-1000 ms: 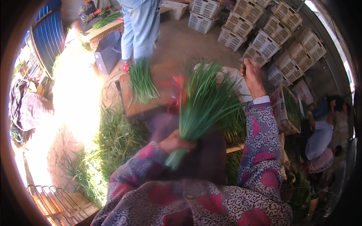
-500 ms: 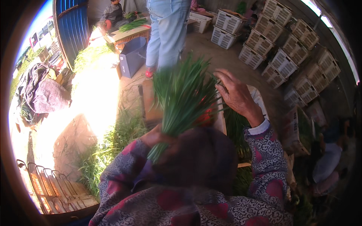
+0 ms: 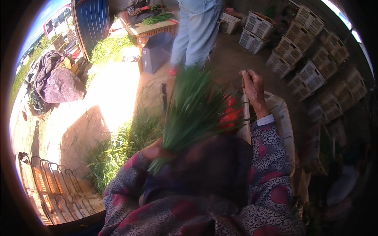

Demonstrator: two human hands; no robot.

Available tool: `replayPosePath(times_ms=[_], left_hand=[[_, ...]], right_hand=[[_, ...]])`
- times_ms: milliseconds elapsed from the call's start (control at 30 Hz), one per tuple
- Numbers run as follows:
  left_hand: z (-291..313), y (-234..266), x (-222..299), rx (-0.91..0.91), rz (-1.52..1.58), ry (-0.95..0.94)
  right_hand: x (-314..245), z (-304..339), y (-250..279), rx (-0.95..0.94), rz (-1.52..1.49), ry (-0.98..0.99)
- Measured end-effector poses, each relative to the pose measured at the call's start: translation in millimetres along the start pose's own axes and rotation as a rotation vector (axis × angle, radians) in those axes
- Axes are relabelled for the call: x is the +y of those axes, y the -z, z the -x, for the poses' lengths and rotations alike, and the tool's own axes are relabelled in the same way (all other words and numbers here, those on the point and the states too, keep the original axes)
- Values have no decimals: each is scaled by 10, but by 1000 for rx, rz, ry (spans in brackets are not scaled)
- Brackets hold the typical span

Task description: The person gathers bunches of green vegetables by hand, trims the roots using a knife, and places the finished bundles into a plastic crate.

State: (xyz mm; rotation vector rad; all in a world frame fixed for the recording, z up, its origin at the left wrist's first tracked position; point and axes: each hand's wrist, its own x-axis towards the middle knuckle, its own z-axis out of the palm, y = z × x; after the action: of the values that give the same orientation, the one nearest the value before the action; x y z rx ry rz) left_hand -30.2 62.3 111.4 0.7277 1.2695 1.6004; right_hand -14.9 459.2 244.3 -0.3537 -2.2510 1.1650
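Left hand (image 3: 155,151) grasps chive bunch (image 3: 189,114) | right hand (image 3: 253,87) clenched | dirt floor (image 3: 232,59), stacked crates (image 3: 311,51)

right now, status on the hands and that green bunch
Left hand gripping bunch of green stalks near its base. Right hand raised beside the tips, closed, contents unclear. Person in jeans standing close ahead.

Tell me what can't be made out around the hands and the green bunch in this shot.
- Head view: left hand, its grip on the green bunch in deep shadow, fingers unclear.
- Right hand: whatever it pinches is too small to tell.
- Red object: half hidden behind the motion-blurred bunch.
- Standing person: cut off by the top edge.
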Motion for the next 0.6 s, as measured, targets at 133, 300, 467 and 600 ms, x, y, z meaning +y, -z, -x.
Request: replayPosePath(times_ms=[133,300,467,600], left_hand=[[107,250,-132,-35,0,163],[163,270,-185,-35,-66,65],[99,209,-138,-76,-61,1],[91,243,-236,-49,-33,100]], right_hand=[[-141,63,-94,-178,-67,21],[-379,139,-322,-286,190,463],[-17,64,-581,-310,476,907],[471,25,-841,-124,453,865]])
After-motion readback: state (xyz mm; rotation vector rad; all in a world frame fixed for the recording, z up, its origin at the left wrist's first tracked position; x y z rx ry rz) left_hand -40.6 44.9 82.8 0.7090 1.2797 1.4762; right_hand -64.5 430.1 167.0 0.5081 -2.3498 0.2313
